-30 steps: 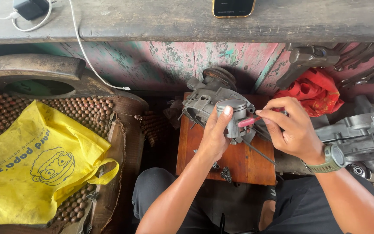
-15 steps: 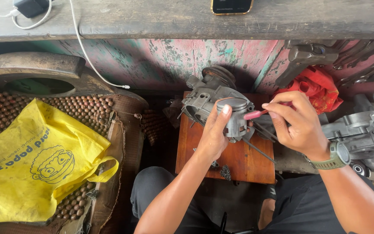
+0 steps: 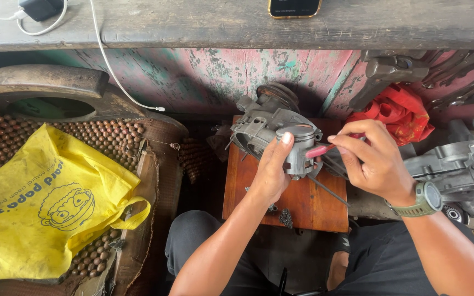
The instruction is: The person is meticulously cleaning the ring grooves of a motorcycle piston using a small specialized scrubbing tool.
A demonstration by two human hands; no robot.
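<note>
My left hand [image 3: 271,170] grips a grey metal piston [image 3: 298,149] that sticks out of a grey engine casing [image 3: 257,129], thumb on the piston's top. My right hand [image 3: 370,160] pinches a red-handled tool [image 3: 321,150] whose tip meets the piston's side. The casing rests on a small reddish-brown wooden stool [image 3: 314,203] between my knees. A thin metal rod [image 3: 328,189] slants down under the piston. A green wristwatch [image 3: 427,199] sits on my right wrist.
A yellow printed bag [image 3: 45,200] lies on a beaded seat mat [image 3: 105,137] at left. A red cloth [image 3: 400,112] and wrenches [image 3: 451,71] sit at upper right, more grey engine parts [image 3: 456,170] at right. Above, a wooden shelf [image 3: 193,24] holds a phone [image 3: 294,7] and charger [image 3: 42,8].
My right hand has shifted slightly up and away from the piston, drawing the red-handled tool back so more of its handle shows. My left hand keeps its grip.
</note>
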